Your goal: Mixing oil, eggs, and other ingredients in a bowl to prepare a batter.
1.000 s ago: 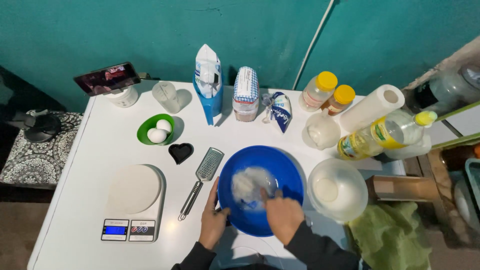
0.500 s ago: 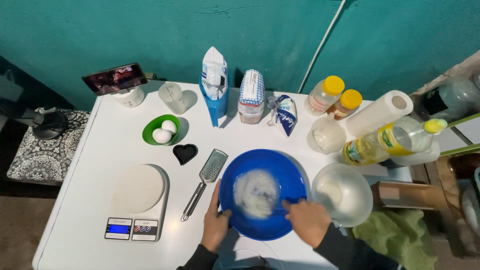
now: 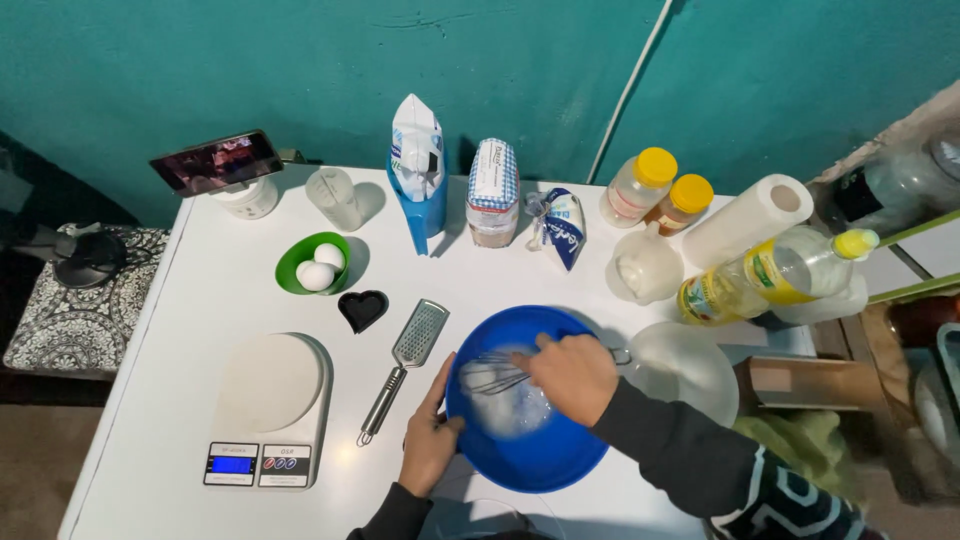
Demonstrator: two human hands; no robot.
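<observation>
A blue bowl (image 3: 540, 462) with white mixture inside sits at the front of the white table (image 3: 200, 300). My right hand (image 3: 575, 375) is over the bowl, closed around a metal whisk (image 3: 490, 377) whose wires dip into the mixture. My left hand (image 3: 432, 440) grips the bowl's left rim. A metal grater (image 3: 405, 365) lies just left of the bowl.
A kitchen scale (image 3: 270, 405) sits front left. A green bowl with two eggs (image 3: 314, 265), a black heart mould (image 3: 362, 309), cartons, bags, two yellow-lidded jars (image 3: 660, 190), a paper towel roll (image 3: 760, 220), an oil bottle (image 3: 770, 275) and clear bowls (image 3: 690, 370) stand behind and right. A phone (image 3: 215, 162) is propped far left.
My right hand has swung with the whisk from the bowl's lower right to its upper middle. The left hand stays on the rim. The camera view shifted slightly.
</observation>
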